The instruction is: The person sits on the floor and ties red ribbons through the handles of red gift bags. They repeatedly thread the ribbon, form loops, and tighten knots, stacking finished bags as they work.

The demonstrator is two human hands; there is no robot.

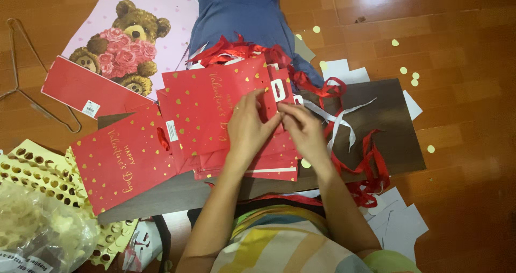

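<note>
From the head camera, both hands meet at the centre of the frame over a stack of flat red paper gift bags with small gold hearts [215, 103]. The left hand [248, 128] lies palm-down on the top bag, fingers spread, seemingly to pin it flat; its grip is released, pressing rather than grasping. The right hand [306, 130] pinches, thumb and fingertips closed, at the bag's upper edge just below a small white card tab with a slot [280, 89], as if to steady that edge for fine work.

The stack rests on a dark brown flat board [395, 138] that serves as a worktop on the reddish wooden floor [462, 63]. Loose red and white ribbons [349, 128] trail right of the hands, within easy reach.

Left of centre, another red gift bag with gold lettering [121, 162] lies apart from the stack. In the upper left lies a pink gift bag printed with a teddy bear holding roses [129, 36], and beside it a wire hanger [21, 84]. Pale yellow punched paper sheets [37, 171] and a clear plastic bag [37, 230] fill the lower left. A blue cloth [242, 12] lies at the top centre.
</note>
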